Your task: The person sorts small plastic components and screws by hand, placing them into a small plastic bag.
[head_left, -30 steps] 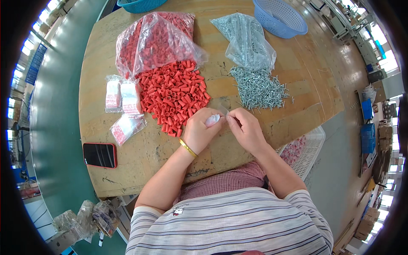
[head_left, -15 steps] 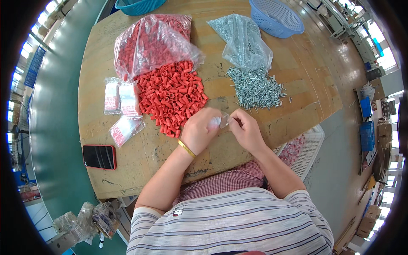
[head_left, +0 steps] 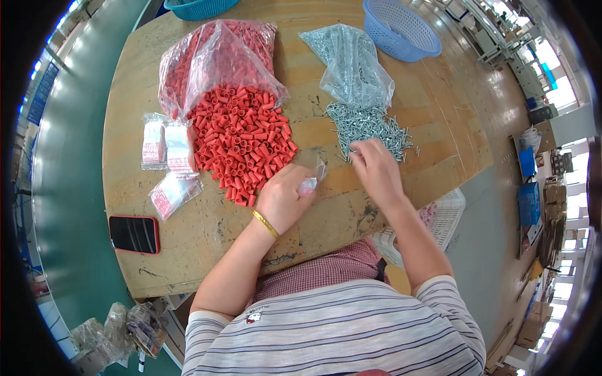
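My left hand [head_left: 282, 197], a yellow band at its wrist, is closed on a small clear plastic bag [head_left: 308, 185] in front of me. The bag's open-looking end sticks out past the fingertips. At the near edge of a pile of small silver screws [head_left: 370, 125] is my right hand [head_left: 381, 175]. Its fingers are bent and drawn together with the tips among the screws; what they pinch is too small to make out. Beside my left hand spreads a heap of short red plastic sleeves [head_left: 241, 141], hollow and slightly tapered.
Behind the heaps lie a large clear bag of red sleeves [head_left: 219, 56] and a clear bag of screws [head_left: 354, 66]. Flat printed packets [head_left: 175, 194] and a phone [head_left: 134, 234] lie at the left. A blue basket [head_left: 401, 31] stands far right; a white crate [head_left: 448, 219] sits below the table edge.
My right hand has left the small bag and moved forward to the screw pile. My left hand keeps hold of the bag. The whole view has shifted slightly.
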Action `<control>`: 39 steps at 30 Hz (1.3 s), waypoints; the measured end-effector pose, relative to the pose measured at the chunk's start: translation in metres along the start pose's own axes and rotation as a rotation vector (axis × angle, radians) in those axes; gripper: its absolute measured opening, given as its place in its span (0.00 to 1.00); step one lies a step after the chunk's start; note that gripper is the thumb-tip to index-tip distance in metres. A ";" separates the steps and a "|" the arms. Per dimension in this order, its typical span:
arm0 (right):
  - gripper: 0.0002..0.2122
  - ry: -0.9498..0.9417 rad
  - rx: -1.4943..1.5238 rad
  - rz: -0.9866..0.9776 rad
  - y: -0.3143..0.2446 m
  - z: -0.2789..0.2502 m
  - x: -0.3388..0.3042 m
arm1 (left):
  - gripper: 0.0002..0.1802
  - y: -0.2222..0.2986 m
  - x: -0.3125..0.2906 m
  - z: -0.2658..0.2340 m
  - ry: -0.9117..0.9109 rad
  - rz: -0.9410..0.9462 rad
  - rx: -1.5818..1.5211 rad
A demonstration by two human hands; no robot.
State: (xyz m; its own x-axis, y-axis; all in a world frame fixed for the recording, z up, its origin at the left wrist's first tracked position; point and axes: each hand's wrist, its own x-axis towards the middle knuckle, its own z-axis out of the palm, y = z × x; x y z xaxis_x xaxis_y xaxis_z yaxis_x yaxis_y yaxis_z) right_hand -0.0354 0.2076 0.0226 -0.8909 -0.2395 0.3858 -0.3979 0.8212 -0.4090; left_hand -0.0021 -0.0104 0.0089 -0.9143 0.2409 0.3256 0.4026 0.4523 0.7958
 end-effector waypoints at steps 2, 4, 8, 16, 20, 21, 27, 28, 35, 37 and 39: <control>0.06 -0.087 -0.112 -0.047 0.014 -0.006 0.010 | 0.11 0.000 -0.001 0.000 -0.052 -0.027 -0.013; 0.10 -0.293 -0.317 -0.063 0.018 -0.007 0.017 | 0.11 0.003 -0.001 -0.001 -0.082 -0.049 -0.001; 0.05 -0.297 -0.290 -0.209 0.029 -0.005 0.026 | 0.10 0.002 -0.002 -0.001 -0.111 -0.061 0.002; 0.06 -0.267 0.482 0.353 0.024 -0.007 0.020 | 0.10 0.006 -0.002 -0.003 -0.109 -0.054 0.010; 0.06 -0.220 0.549 0.409 0.027 -0.001 0.015 | 0.11 0.004 -0.003 -0.001 -0.085 -0.018 0.013; 0.06 -0.222 0.547 0.409 0.028 0.000 0.015 | 0.11 0.004 -0.003 -0.001 -0.084 -0.018 0.011; 0.06 -0.177 0.446 0.392 0.021 -0.005 0.015 | 0.11 0.004 -0.003 -0.002 -0.125 -0.055 0.043; 0.06 -0.224 0.530 0.440 0.015 -0.009 0.015 | 0.11 0.004 -0.004 -0.001 -0.108 -0.035 0.041; 0.05 -0.420 0.923 0.533 -0.046 -0.027 0.006 | 0.12 0.008 -0.005 -0.005 -0.111 0.021 0.096; 0.05 -0.420 0.907 0.501 -0.041 -0.020 0.002 | 0.12 0.008 -0.004 -0.005 -0.099 0.046 0.111; 0.05 -0.428 0.630 0.341 -0.037 -0.019 0.003 | 0.12 0.008 -0.004 -0.005 -0.086 0.070 0.125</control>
State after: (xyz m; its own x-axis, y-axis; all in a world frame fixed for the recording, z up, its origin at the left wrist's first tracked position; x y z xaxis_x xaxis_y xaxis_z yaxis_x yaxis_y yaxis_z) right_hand -0.0188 0.1865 0.0542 -0.9403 -0.3108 -0.1387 -0.0258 0.4714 -0.8816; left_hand 0.0043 -0.0119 0.0172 -0.8790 0.3452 0.3288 0.4721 0.5343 0.7012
